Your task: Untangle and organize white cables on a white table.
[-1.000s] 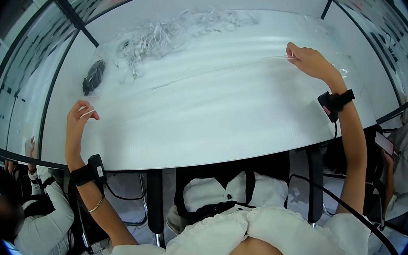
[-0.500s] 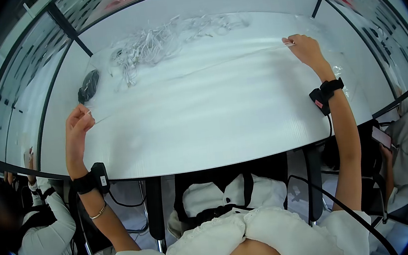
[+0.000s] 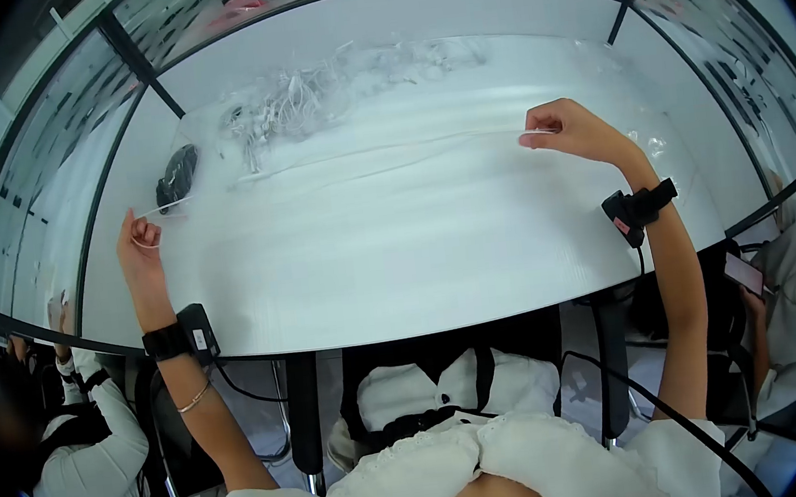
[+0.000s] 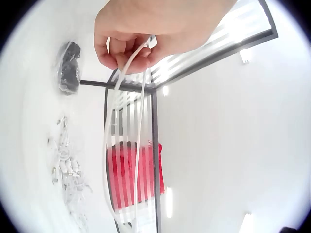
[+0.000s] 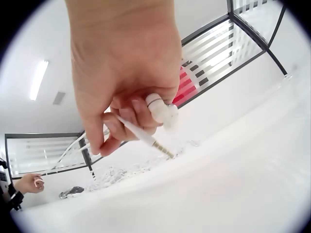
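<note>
A thin white cable (image 3: 370, 169) stretches across the white table between the two hands. At the left, the left hand (image 3: 143, 256) has curled fingers gripping one end; in the left wrist view this hand (image 4: 155, 29) pinches the white cable (image 4: 108, 131), which hangs in two strands. The right hand (image 3: 575, 133) holds the other end above the table's right side. From the right wrist view, the right hand (image 5: 126, 87) grips a white plug (image 5: 143, 136) with a banded metal tip, and a white earbud (image 5: 163, 111) shows beside its fingers.
Tangled white cables (image 3: 291, 104) lie at the table's back left. A dark item in clear plastic (image 3: 178, 177) is near the left hand. Panels with dark frames surround the table (image 3: 373, 290). Other people sit at the left and right, one holding a phone (image 3: 743, 272).
The right hand has moved left and lower in the head view, compared with half a second ago. The left hand has turned, and the cable between them hangs looser in two strands.
</note>
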A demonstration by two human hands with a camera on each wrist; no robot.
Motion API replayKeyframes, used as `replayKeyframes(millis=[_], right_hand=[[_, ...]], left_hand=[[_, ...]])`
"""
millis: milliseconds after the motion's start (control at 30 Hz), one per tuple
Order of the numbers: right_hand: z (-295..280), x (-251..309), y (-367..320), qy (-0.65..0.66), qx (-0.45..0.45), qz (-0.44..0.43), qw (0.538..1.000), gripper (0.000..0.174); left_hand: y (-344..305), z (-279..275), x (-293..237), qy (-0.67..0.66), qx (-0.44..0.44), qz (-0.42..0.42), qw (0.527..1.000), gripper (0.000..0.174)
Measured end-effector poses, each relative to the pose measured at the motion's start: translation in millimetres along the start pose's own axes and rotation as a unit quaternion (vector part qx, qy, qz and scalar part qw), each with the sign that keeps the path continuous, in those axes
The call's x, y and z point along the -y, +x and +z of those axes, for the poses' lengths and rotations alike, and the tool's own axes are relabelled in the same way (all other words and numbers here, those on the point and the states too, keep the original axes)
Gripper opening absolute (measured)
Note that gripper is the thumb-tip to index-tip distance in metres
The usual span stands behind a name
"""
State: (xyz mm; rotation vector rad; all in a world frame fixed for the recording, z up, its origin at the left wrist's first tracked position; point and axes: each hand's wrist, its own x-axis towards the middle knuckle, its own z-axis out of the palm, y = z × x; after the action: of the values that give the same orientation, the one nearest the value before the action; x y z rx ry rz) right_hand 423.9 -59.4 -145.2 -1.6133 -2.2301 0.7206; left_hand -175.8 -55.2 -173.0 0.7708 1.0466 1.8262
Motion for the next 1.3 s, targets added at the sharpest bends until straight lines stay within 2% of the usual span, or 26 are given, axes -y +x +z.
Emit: replayKeyframes(millis=[67, 100, 200, 233, 333, 367, 467, 567, 667, 767, 900, 1000, 1200, 1233, 1300], right_hand=[[4, 4, -4, 0.059, 0.046, -0.066, 0.995, 0.030], [6, 6, -6, 0.068, 0.082, -0.069, 0.992, 0.029], [7, 22, -14, 0.127, 0.118, 0.028, 0.984, 0.030], [7, 24, -15, 0.106, 0.126, 0.032, 0.986, 0.030], [13, 14, -12, 0.120, 0.090, -0.069, 0.986, 0.030], [7, 15, -16, 0.089, 0.108, -0.028, 0.990, 0.029], [11, -5, -11, 0.112, 0.091, -0.040, 0.989, 0.026], [5, 5, -15, 0.142, 0.106, -0.024, 0.984, 0.026], [9, -1, -14, 0.162, 0.095, -0.055, 0.981, 0.024], [15, -3, -10, 0.136, 0.036, -0.088, 0.986, 0.023], [13, 14, -8, -0.084, -0.025, -0.104, 0.991, 0.017], [18, 3, -3, 0.024, 0.006, -0.041, 0.999, 0.015], [20, -16, -2, 0.036, -0.011, -0.090, 0.995, 0.016], [19, -14, -3, 0.042, 0.006, -0.065, 0.997, 0.018], [20, -12, -4, 0.044, 0.007, -0.080, 0.996, 0.020]], left_hand=[[8, -9, 2, -0.018, -0.044, -0.020, 0.999, 0.031], [9, -14, 1, -0.009, 0.001, -0.021, 1.000, 0.030], [13, -23, 6, -0.033, 0.023, -0.030, 0.999, 0.029], [14, -23, 7, -0.015, 0.019, -0.026, 0.999, 0.029], [11, -19, 11, 0.054, -0.003, -0.020, 0.998, 0.030], [10, -17, 12, 0.084, -0.015, -0.017, 0.996, 0.030], [10, -14, 10, 0.137, -0.030, 0.000, 0.990, 0.033], [9, -13, 10, 0.156, -0.029, -0.004, 0.987, 0.030], [10, -13, 11, 0.174, -0.032, 0.003, 0.984, 0.029], [7, -12, 11, 0.167, -0.041, 0.007, 0.985, 0.030], [7, -15, 9, 0.110, -0.036, 0.001, 0.993, 0.030], [7, -18, 10, 0.106, -0.041, -0.006, 0.993, 0.030], [13, -37, 10, 0.098, -0.029, -0.019, 0.995, 0.029], [10, -32, 9, 0.103, -0.047, -0.012, 0.994, 0.030], [13, -36, 8, 0.111, -0.040, -0.019, 0.993, 0.029]])
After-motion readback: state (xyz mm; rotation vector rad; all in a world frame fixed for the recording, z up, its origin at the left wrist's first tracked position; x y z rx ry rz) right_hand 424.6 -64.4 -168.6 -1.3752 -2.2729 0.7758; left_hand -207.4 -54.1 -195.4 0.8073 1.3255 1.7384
